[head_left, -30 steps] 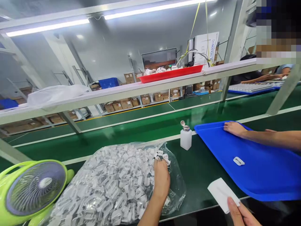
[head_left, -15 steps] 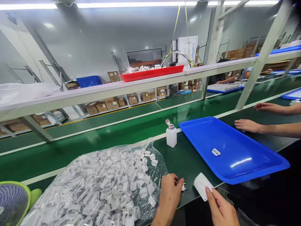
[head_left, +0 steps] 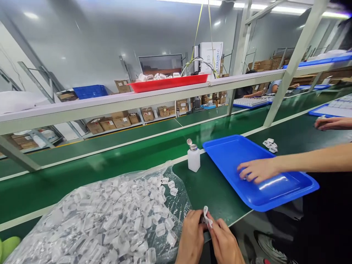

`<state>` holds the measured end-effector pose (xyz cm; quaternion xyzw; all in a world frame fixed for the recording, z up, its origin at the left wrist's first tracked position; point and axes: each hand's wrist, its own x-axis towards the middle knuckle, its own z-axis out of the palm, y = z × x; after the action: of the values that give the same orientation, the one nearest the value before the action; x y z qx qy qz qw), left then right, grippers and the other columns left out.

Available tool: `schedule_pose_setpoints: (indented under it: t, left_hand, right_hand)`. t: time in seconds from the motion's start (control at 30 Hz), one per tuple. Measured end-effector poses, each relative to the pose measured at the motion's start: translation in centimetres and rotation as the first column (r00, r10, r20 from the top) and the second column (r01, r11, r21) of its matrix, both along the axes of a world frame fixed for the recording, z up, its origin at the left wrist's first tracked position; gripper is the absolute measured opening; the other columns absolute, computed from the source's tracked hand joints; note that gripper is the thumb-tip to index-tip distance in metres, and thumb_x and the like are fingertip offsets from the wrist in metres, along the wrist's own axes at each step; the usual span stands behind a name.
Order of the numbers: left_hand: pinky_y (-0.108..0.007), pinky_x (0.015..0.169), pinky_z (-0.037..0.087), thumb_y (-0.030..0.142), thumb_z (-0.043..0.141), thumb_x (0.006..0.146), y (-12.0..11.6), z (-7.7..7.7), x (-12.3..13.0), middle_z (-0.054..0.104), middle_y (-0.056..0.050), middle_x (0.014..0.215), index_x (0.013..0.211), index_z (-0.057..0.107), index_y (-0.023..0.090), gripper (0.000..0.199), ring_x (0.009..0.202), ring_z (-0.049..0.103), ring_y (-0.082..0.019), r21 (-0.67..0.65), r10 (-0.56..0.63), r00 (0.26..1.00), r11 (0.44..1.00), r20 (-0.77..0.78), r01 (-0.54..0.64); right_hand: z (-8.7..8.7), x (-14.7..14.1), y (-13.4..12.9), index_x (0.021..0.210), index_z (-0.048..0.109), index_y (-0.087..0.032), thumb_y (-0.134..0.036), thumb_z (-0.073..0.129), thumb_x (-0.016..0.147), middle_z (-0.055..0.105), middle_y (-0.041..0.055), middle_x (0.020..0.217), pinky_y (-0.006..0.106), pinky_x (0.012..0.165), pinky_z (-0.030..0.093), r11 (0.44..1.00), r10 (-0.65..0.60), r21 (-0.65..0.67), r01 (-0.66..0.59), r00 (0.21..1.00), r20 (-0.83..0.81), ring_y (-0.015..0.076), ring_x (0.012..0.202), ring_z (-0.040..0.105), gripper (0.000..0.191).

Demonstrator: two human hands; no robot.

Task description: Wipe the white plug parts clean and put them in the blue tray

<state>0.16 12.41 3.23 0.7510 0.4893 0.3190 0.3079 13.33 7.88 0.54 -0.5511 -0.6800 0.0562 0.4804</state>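
Observation:
My left hand (head_left: 192,236) and my right hand (head_left: 224,242) meet at the near edge of the green bench. Together they pinch a small white plug part (head_left: 204,219) with a white wipe (head_left: 207,216) folded against it. Just left of my hands lies a clear plastic bag (head_left: 110,220) full of several small white plug parts.
A white dispenser bottle (head_left: 194,158) stands beside a blue tray (head_left: 277,192). A co-worker's hand (head_left: 257,170) rests inside that tray, another hand (head_left: 331,123) lies far right. Loose white parts (head_left: 270,145) sit behind the tray. A red tray (head_left: 167,82) sits on the overhead shelf.
My two hands came together on the part and wipe. The co-worker's hand moved from beyond the tray into it, covering the lone white part. The view shifted right, losing the green fan.

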Motion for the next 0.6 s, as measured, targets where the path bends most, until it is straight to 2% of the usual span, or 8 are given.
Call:
schedule_pose_setpoints:
  t: [0.1, 0.17, 0.27, 0.33, 0.43, 0.6]
  left_hand:
    - [-0.036, 0.075, 0.051, -0.001, 0.045, 0.074, 0.3, -0.2, 0.1, 0.07, -0.007, 0.086, 0.088, 0.07, 0.018, 0.035, 0.083, 0.065, -0.024, 0.022, 0.03, 0.999, 0.999, 0.021, -0.031]
    - [-0.033, 0.073, 0.051, -0.001, 0.045, 0.072, 0.6, -0.8, 0.0, 0.069, -0.006, 0.083, 0.079, 0.067, 0.02, 0.032, 0.081, 0.065, -0.023, 0.053, 0.046, 0.998, 0.997, 0.049, -0.049]
    - [-0.032, 0.07, 0.051, 0.003, 0.049, 0.072, 1.2, -1.7, -0.1, 0.071, -0.005, 0.081, 0.079, 0.069, 0.021, 0.028, 0.078, 0.067, -0.023, 0.078, 0.03, 0.996, 0.996, 0.08, -0.036]
    - [-0.032, 0.07, 0.051, 0.004, 0.05, 0.072, 1.5, -2.2, -0.2, 0.072, -0.005, 0.08, 0.079, 0.069, 0.022, 0.027, 0.078, 0.067, -0.024, 0.084, 0.016, 0.998, 0.996, 0.069, -0.022]
    - [-0.033, 0.07, 0.05, 0.003, 0.048, 0.07, 1.7, -2.6, -0.2, 0.071, -0.004, 0.077, 0.074, 0.065, 0.023, 0.027, 0.078, 0.067, -0.024, 0.117, 0.018, 0.999, 0.993, 0.035, -0.022]
    - [-0.035, 0.077, 0.054, 0.0, 0.047, 0.069, 1.9, -3.1, -0.1, 0.077, -0.007, 0.083, 0.083, 0.069, 0.022, 0.035, 0.082, 0.07, -0.026, 0.208, 0.038, 0.999, 0.978, -0.009, -0.035]
  right_hand:
    - [-1.0, 0.0, 0.3, 0.132, 0.064, -0.02, -0.022, 0.035, 0.106, 0.066, 0.0062, 0.082, 0.025, 0.064, 0.059, 1.0, 0.006, -0.011, -0.006, 1.0, 0.022, 0.0173, 0.07, 0.07, 0.039]
    - [-2.2, 0.2, 0.2, 0.136, 0.062, -0.019, -0.024, 0.033, 0.106, 0.063, 0.0048, 0.077, 0.024, 0.059, 0.058, 1.0, 0.005, 0.005, -0.005, 0.999, 0.039, 0.0167, 0.063, 0.068, 0.042]
    - [-3.9, 0.4, 0.1, 0.134, 0.065, -0.017, -0.031, 0.029, 0.108, 0.058, 0.0031, 0.07, 0.023, 0.054, 0.056, 1.0, 0.005, 0.03, -0.007, 0.998, 0.059, 0.0158, 0.055, 0.064, 0.046]
    - [-4.4, 0.5, 0.5, 0.131, 0.066, -0.018, -0.033, 0.029, 0.108, 0.058, 0.0032, 0.071, 0.022, 0.055, 0.055, 1.0, 0.002, 0.018, -0.003, 0.998, 0.066, 0.0158, 0.056, 0.064, 0.047]
    - [-3.7, 0.7, 1.7, 0.128, 0.067, -0.02, -0.031, 0.028, 0.108, 0.061, 0.0048, 0.077, 0.024, 0.058, 0.056, 0.999, -0.011, -0.034, 0.013, 0.998, 0.064, 0.017, 0.062, 0.066, 0.045]
    - [-1.9, 0.0, 2.9, 0.126, 0.068, -0.024, -0.026, 0.037, 0.106, 0.064, 0.0034, 0.081, 0.024, 0.06, 0.055, 0.995, -0.009, -0.097, 0.016, 0.998, 0.066, 0.0159, 0.063, 0.068, 0.036]
